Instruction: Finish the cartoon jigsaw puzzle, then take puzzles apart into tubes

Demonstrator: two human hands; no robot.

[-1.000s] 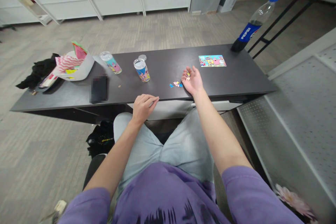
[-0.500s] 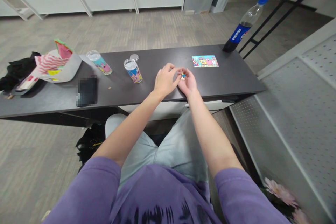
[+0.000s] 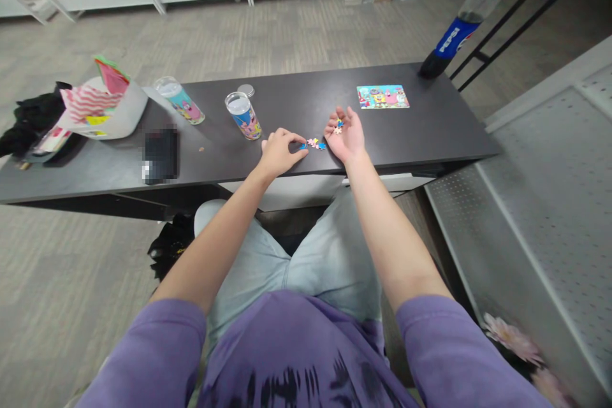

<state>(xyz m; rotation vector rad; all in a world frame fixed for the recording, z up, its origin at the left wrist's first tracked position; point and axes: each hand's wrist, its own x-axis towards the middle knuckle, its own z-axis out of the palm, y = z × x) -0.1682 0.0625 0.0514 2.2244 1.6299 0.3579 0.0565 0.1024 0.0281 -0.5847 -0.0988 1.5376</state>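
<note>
My left hand (image 3: 280, 152) rests at the tabletop, thumb and fingertips pinched on a small blue puzzle piece (image 3: 303, 146). Just to its right several loose puzzle pieces (image 3: 314, 143) in pink, yellow and blue lie close together on the dark table (image 3: 287, 95). Palm up, my right hand (image 3: 350, 139) is cupped with its fingers curled, holding several more small puzzle pieces (image 3: 338, 130). Beyond it lies a flat cartoon picture card (image 3: 382, 97). To the left of my hands stands a clear-topped cartoon tube (image 3: 245, 118), its round lid (image 3: 246, 90) lying behind it.
A second cartoon tube (image 3: 182, 102) stands further left, beside a white bin (image 3: 129, 116) with packaging inside. A black blurred object (image 3: 161, 154) lies near the front edge. At the back right corner stands a Pepsi bottle (image 3: 452, 38). A perforated grey panel (image 3: 540, 185) borders the right side.
My left hand has moved left and down from my right palm to the tabletop. Loose puzzle pieces now show between the hands. My right hand has opened somewhat, still cupping pieces. The view has shifted slightly.
</note>
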